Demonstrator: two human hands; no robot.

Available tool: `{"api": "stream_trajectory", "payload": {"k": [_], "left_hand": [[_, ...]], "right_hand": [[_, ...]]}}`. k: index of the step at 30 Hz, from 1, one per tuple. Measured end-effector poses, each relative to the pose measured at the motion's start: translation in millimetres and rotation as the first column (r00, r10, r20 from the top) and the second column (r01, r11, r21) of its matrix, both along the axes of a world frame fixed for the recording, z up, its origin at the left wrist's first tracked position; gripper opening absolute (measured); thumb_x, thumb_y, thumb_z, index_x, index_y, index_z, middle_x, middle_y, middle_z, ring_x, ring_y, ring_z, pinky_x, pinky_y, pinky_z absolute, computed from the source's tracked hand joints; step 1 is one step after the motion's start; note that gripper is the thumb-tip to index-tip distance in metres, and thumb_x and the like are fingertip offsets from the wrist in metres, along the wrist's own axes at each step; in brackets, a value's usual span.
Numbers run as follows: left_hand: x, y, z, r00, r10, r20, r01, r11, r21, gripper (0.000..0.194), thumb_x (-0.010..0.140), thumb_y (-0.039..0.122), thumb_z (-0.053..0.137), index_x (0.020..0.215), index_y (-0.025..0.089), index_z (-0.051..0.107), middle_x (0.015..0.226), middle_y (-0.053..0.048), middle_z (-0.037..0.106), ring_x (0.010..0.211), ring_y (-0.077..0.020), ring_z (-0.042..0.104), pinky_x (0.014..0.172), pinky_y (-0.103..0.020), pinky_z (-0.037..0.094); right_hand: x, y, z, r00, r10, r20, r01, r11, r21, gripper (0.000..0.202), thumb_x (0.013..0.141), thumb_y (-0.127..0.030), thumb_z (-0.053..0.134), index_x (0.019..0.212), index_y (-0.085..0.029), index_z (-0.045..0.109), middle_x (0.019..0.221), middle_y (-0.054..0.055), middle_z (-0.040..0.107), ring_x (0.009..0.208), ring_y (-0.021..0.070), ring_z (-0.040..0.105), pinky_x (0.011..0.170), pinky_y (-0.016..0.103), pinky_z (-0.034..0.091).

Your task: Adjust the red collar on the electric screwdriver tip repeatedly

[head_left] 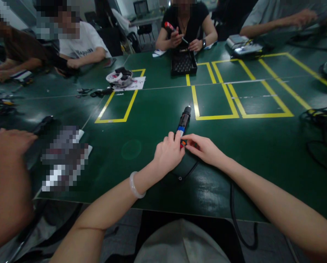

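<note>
While both hands are over the green counter point(152, 190), the driver point(184, 117) lies between them and the yellow outlines point(217, 117), its narrow tip pointing away from the wearer.

Left hand point(168, 151): closed over the rear of the driver, just behind its blue band; white bracelet point(137, 185) at the wrist.

Right hand point(205, 148): half open, fingers bent, fingertips at the red and orange part beside the left hand; whether they grip it, cannot tell.

Cord point(192, 170): thin, black, on the counter below the right hand.

Box point(183, 72): black, at the far side, before a person in black who holds a red-ended tool point(169, 27).

Paper point(138, 83): white, left of the box, a roundish item point(114, 77) upon it.

Forearm point(8, 190): another person's, far left.
</note>
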State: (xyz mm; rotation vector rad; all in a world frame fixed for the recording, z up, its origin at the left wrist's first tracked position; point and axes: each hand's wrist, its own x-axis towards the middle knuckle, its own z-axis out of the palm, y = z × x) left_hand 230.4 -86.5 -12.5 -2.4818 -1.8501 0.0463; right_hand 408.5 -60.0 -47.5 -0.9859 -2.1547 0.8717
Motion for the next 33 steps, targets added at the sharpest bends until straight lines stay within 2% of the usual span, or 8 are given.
{"api": "stream_trajectory", "payload": {"k": [3, 5, 8, 10, 13, 16, 22, 33], "left_hand": [[5, -1, 0.9, 0.999, -0.040, 0.022, 0.041, 0.999, -0.027, 0.056, 0.097, 0.039, 0.046, 0.148, 0.017, 0.034, 0.116, -0.011, 0.053, 0.099, -0.0255, 0.062, 0.067, -0.032, 0.051], [3, -1, 1.7, 0.997, -0.060, 0.048, 0.061, 0.997, -0.038, 0.060, 0.096, 0.046, 0.048, 0.148, 0.019, 0.033, 0.117, -0.011, 0.053, 0.101, -0.0256, 0.062, 0.068, -0.032, 0.051], [-2, -1, 2.0, 0.993, -0.077, 0.084, 0.082, 0.996, -0.047, 0.068, 0.094, 0.054, 0.050, 0.151, 0.021, 0.029, 0.121, -0.010, 0.052, 0.104, -0.0257, 0.061, 0.071, -0.032, 0.052], [-5, -1, 1.4, 0.991, -0.084, 0.101, 0.090, 0.994, -0.056, 0.070, 0.094, 0.055, 0.051, 0.151, 0.022, 0.028, 0.123, -0.011, 0.052, 0.105, -0.0255, 0.061, 0.074, -0.033, 0.052], [-6, 0, 0.4, 0.991, -0.076, 0.113, 0.085, 0.993, -0.079, 0.069, 0.094, 0.054, 0.051, 0.151, 0.023, 0.028, 0.125, -0.012, 0.051, 0.107, -0.0258, 0.061, 0.076, -0.033, 0.052], [-6, 0, -0.1, 0.990, -0.066, 0.124, 0.077, 0.993, -0.089, 0.069, 0.094, 0.054, 0.052, 0.151, 0.023, 0.028, 0.126, -0.012, 0.051, 0.108, -0.0261, 0.060, 0.078, -0.033, 0.052], [-7, 0, -0.8, 0.988, -0.075, 0.134, 0.086, 0.993, -0.081, 0.070, 0.093, 0.050, 0.054, 0.151, 0.022, 0.028, 0.125, -0.011, 0.051, 0.108, -0.0255, 0.060, 0.078, -0.034, 0.053], [-7, -1, -1.9, 0.991, -0.067, 0.120, 0.077, 0.994, -0.081, 0.076, 0.092, 0.056, 0.056, 0.154, 0.023, 0.025, 0.125, -0.011, 0.052, 0.108, -0.0256, 0.060, 0.079, -0.033, 0.052]], "right_hand": [[1, 2, -1.2, 0.999, 0.010, -0.036, -0.012, 0.998, -0.066, 0.012, 0.093, -0.027, 0.056, 0.101, -0.019, 0.062, 0.083, 0.003, 0.065, 0.072, 0.0152, 0.059, 0.067, 0.027, 0.045], [4, 5, -0.4, 0.995, -0.007, -0.098, -0.016, 0.975, -0.223, 0.014, 0.092, -0.033, 0.059, 0.092, -0.019, 0.060, 0.073, 0.000, 0.062, 0.063, 0.0130, 0.056, 0.059, 0.025, 0.043], [6, 8, 2.8, 0.983, -0.072, -0.167, -0.026, 0.854, -0.520, 0.023, 0.089, -0.040, 0.061, 0.086, -0.018, 0.055, 0.060, -0.004, 0.056, 0.049, 0.0098, 0.050, 0.043, 0.020, 0.037], [7, 9, 5.4, 0.976, -0.111, -0.190, -0.036, 0.771, -0.635, 0.025, 0.088, -0.042, 0.062, 0.083, -0.018, 0.053, 0.056, -0.005, 0.054, 0.044, 0.0081, 0.048, 0.037, 0.018, 0.034], [8, 9, 7.6, 0.961, -0.148, -0.235, -0.064, 0.704, -0.707, 0.027, 0.086, -0.041, 0.065, 0.079, -0.018, 0.053, 0.053, -0.005, 0.055, 0.041, 0.0067, 0.047, 0.035, 0.016, 0.034], [9, 10, 6.9, 0.952, -0.159, -0.263, -0.091, 0.672, -0.735, 0.027, 0.084, -0.040, 0.067, 0.077, -0.018, 0.053, 0.055, -0.004, 0.059, 0.040, 0.0068, 0.050, 0.033, 0.015, 0.034], [10, 10, 4.0, 0.943, -0.153, -0.297, -0.123, 0.668, -0.734, 0.028, 0.085, -0.041, 0.068, 0.082, -0.017, 0.053, 0.064, 0.001, 0.068, 0.044, 0.0075, 0.055, 0.034, 0.015, 0.038], [13, 13, 1.5, 0.929, 0.020, -0.369, -0.246, 0.778, -0.578, 0.026, 0.080, -0.035, 0.076, 0.093, -0.017, 0.061, 0.072, -0.002, 0.059, 0.057, 0.0085, 0.053, 0.043, 0.017, 0.047]]}}
